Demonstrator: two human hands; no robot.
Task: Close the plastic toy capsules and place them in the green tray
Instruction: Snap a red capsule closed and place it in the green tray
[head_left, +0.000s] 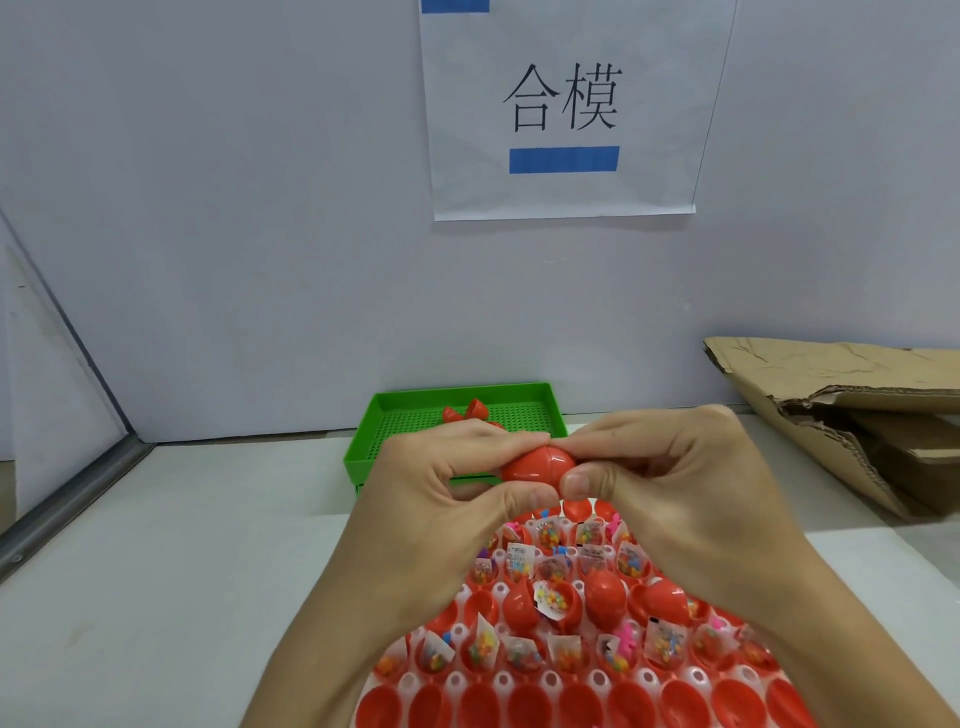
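Landmark: the green tray (557, 410), set on the white table (182, 519) against the pale wall.
Held capsule: a red capsule (537, 464), its two halves joined at a visible seam, held up just in front of the green tray's near edge.
Left hand: the left hand (441, 483) pinches the capsule's left half, fingers over the top and thumb beneath.
Right hand: the right hand (670, 478) pinches the right half in the same way, its thumb tip against the capsule's lower right.
In the green tray: a few red capsules (470, 410) lying toward its far side, partly hidden behind the left hand.
Nearer than the green tray: a white holder sheet (571, 675) with rows of red open capsule halves (524, 652), many holding small packets of coloured toy bits; some in the nearest row look unfilled.
Right of the green tray: flattened brown cardboard (841, 410) against the wall.
Above the green tray: a paper sign (563, 104) with two black characters and a blue bar.
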